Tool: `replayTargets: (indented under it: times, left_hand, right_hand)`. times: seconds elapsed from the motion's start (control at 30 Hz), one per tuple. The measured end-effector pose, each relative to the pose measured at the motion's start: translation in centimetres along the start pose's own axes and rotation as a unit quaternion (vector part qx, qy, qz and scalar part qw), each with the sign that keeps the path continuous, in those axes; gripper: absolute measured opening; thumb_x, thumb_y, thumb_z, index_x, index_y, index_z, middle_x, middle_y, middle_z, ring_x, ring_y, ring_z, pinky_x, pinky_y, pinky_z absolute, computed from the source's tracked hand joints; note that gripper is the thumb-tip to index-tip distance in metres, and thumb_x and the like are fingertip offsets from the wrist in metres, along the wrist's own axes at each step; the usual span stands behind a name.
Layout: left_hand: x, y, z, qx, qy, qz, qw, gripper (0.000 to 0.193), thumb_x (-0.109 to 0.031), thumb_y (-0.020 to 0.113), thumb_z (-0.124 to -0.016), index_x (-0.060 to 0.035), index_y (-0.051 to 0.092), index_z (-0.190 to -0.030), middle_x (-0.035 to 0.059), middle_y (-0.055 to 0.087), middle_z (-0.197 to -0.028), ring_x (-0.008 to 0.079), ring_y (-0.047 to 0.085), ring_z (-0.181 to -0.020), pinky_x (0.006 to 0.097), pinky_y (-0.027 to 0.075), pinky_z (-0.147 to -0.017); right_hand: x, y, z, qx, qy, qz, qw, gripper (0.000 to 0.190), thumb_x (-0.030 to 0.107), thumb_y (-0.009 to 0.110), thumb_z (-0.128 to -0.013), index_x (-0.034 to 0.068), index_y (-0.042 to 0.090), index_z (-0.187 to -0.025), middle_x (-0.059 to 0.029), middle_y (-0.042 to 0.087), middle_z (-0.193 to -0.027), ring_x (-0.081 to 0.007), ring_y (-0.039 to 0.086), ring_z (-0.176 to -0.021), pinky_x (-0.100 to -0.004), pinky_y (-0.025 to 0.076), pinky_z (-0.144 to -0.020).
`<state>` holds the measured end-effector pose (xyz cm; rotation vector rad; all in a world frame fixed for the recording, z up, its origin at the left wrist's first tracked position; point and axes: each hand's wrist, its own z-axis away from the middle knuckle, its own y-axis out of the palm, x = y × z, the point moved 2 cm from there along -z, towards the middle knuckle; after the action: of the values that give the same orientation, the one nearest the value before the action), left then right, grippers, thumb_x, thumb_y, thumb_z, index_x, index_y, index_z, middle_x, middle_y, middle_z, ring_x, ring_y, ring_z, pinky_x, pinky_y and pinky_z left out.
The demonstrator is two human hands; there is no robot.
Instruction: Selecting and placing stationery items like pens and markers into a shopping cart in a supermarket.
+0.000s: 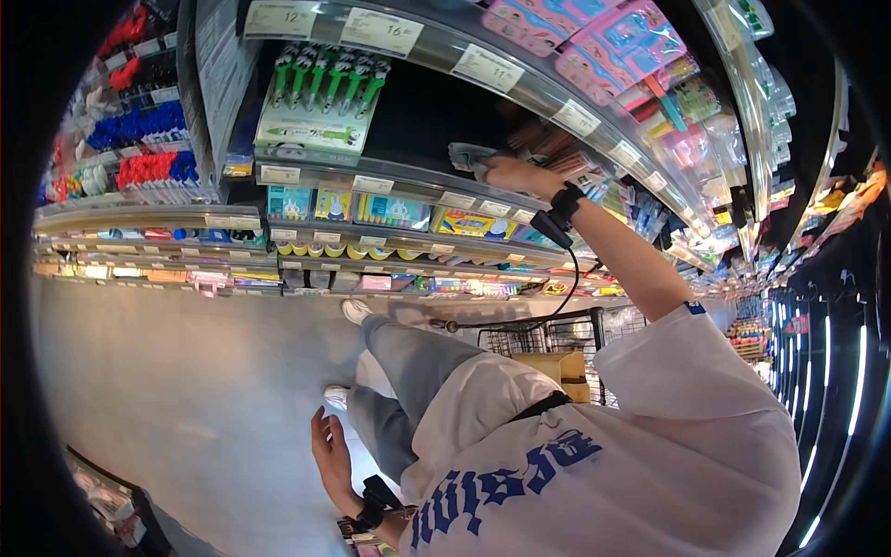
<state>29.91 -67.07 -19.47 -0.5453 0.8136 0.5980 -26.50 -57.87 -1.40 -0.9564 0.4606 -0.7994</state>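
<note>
My right hand (511, 174) reaches in over the edge of a dark shelf (424, 104), fingers closed on a folded grey cloth (468, 156). The cloth lies against the shelf near its front edge. Beyond it on the same shelf stands a display box of green panda-topped pens (317, 104), and packaged brown goods (557, 150) are beside the hand. A black wrist device with a cable is strapped above that hand. My left hand (330, 449) hangs low over the floor, holding nothing, its fingers apart; a black device is on that wrist too.
Lower shelves hold boxed colouring sets (393, 211) and yellow round containers (357, 250). Pink packaged sets (619, 49) sit on the shelf above. A black wire cart (597, 348) with a cardboard box (550, 365) stands beside my legs. Pegged pens (139, 132) fill the far left.
</note>
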Motion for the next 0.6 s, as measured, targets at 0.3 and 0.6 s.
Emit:
replayTargets:
  times: [0.3,0.6]
  left_hand:
    - [3.0,2.3,1.4,-0.003,-0.056,0.006,0.998,0.045,-0.027,0.056,-0.108,-0.0016,0.053,-0.145,0.0173,0.069,-0.118,0.0257,0.066,-0.104,0.0365,0.053,-0.085]
    - [0.5,2.0,0.6,-0.007,-0.021,-0.007,1.0,0.045,-0.029,0.056,-0.108,-0.0014,0.055,-0.144,0.02,0.07,-0.119,0.0302,0.068,-0.108,0.0408,0.053,-0.088]
  right_hand:
    - [-3.9,-2.0,-12.4,-0.178,-0.201,0.048,0.962,0.053,0.02,0.055,-0.094,0.009,0.055,-0.147,-0.018,0.056,-0.15,-0.0369,0.048,-0.142,-0.0443,0.041,-0.116]
    - [-3.7,-1.2,-8.4,-0.066,0.006,0.083,0.994,0.039,0.029,0.057,-0.086,0.0,0.073,-0.106,-0.0254,0.073,-0.109,-0.0391,0.072,-0.097,-0.0467,0.056,-0.083]
